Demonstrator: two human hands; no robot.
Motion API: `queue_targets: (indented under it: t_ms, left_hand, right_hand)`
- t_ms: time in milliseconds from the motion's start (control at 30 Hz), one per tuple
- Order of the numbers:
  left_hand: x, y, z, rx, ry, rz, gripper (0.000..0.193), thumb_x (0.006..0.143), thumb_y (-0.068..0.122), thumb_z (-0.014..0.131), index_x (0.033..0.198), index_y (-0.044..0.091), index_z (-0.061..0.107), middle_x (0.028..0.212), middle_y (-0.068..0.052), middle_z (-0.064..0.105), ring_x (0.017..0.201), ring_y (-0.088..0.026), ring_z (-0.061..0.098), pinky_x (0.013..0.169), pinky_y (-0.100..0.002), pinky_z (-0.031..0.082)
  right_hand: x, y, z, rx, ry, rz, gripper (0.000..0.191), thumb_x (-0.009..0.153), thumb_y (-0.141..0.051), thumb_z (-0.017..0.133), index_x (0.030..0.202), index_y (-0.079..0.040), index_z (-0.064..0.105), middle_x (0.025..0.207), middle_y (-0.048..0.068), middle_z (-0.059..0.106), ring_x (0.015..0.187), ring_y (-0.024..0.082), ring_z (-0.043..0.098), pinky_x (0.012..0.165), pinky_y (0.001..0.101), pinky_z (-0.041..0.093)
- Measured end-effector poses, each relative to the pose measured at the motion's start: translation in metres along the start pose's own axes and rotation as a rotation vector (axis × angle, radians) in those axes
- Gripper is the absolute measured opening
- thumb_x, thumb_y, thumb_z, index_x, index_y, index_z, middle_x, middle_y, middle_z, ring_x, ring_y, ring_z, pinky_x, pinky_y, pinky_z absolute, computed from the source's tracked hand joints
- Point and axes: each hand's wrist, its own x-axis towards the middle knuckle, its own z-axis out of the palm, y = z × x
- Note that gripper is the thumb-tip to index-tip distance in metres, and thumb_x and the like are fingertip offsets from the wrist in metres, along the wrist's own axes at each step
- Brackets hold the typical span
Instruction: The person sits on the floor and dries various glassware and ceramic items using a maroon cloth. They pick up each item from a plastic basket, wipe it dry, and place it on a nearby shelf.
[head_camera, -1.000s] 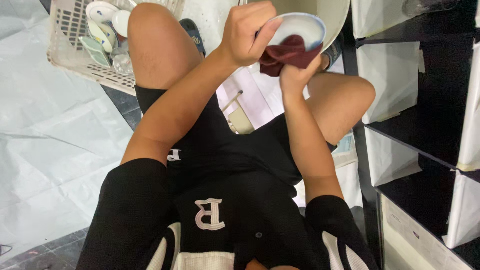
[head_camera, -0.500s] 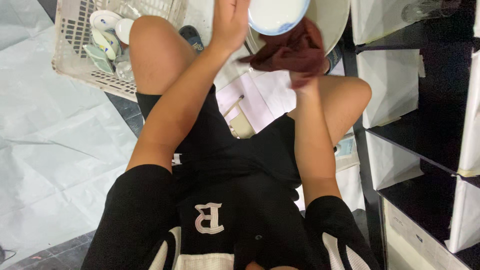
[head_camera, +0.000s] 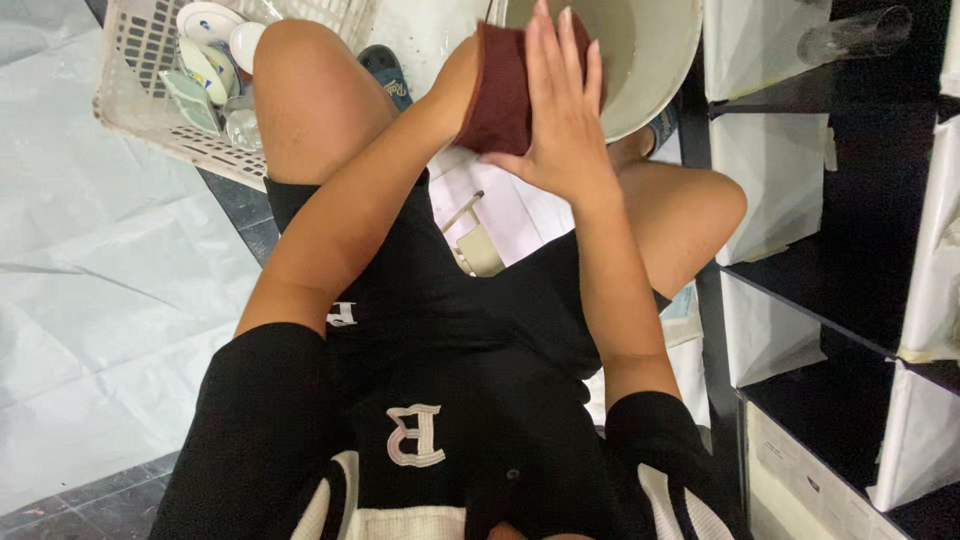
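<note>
Right hand (head_camera: 560, 110) flat, fingers spread, pressing dark red cloth (head_camera: 500, 95) before basin (head_camera: 660, 60); left hand behind cloth, grip unclear.

Tight quarters up front: the big pale basin (head_camera: 650, 60) fills the space just past the knees, and both hands press a dark red cloth (head_camera: 500, 95) there. To the right, black shelving (head_camera: 850, 250) walls off that side. To the left, a white plastic crate (head_camera: 150, 110) of dishes sits beside the left knee; beyond it, pale sheeted floor (head_camera: 90, 300) lies open.
</note>
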Motion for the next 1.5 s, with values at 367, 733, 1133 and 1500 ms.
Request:
queue_targets:
  t_ms: [367, 733, 1133, 1500]
  left_hand:
    - [0.006, 0.01, -0.009, -0.988, 0.157, -0.25, 0.035, 0.108, 0.017, 0.058, 0.138, 0.0, 0.056, 0.132, -0.017, 0.068, 0.115, -0.028, 0.071, 0.096, -0.041, 0.061]
    - [0.009, 0.032, -0.018, 0.284, 0.169, 0.194, 0.046, 0.084, 0.031, 0.079, 0.114, -0.001, 0.066, 0.106, -0.018, 0.073, 0.095, -0.034, 0.07, 0.082, -0.041, 0.056]
    - [0.025, 0.115, -0.044, 0.07, 0.375, -0.189, 0.031, 0.099, 0.033, 0.067, 0.091, 0.004, 0.064, 0.067, -0.009, 0.068, 0.052, -0.021, 0.065, 0.05, -0.037, 0.049]
    - [0.029, 0.104, -0.029, 0.045, 0.341, -0.185, 0.039, 0.103, 0.028, 0.067, 0.084, -0.001, 0.048, 0.066, -0.017, 0.046, 0.057, -0.028, 0.039, 0.054, -0.038, 0.04]
  right_hand:
    - [-0.028, 0.022, -0.003, 0.511, 0.456, 0.145, 0.09, 0.1, -0.035, 0.081, 0.166, -0.006, 0.027, 0.172, 0.012, 0.02, 0.161, 0.023, 0.023, 0.131, 0.0398, 0.022]
    - [-0.038, 0.056, 0.019, 0.986, 0.416, 0.554, 0.036, 0.108, -0.017, 0.064, 0.137, 0.004, 0.06, 0.128, 0.011, 0.071, 0.115, 0.015, 0.067, 0.104, 0.0305, 0.054]
    - [-0.026, 0.044, 0.012, 0.792, 0.663, 0.546, 0.036, 0.109, -0.017, 0.061, 0.138, 0.004, 0.058, 0.133, 0.012, 0.068, 0.121, 0.017, 0.064, 0.108, 0.0308, 0.049]
    - [-0.026, 0.039, 0.017, 0.704, 0.553, 0.404, 0.036, 0.113, -0.015, 0.055, 0.144, 0.003, 0.052, 0.139, 0.013, 0.059, 0.129, 0.019, 0.058, 0.114, 0.0323, 0.044]
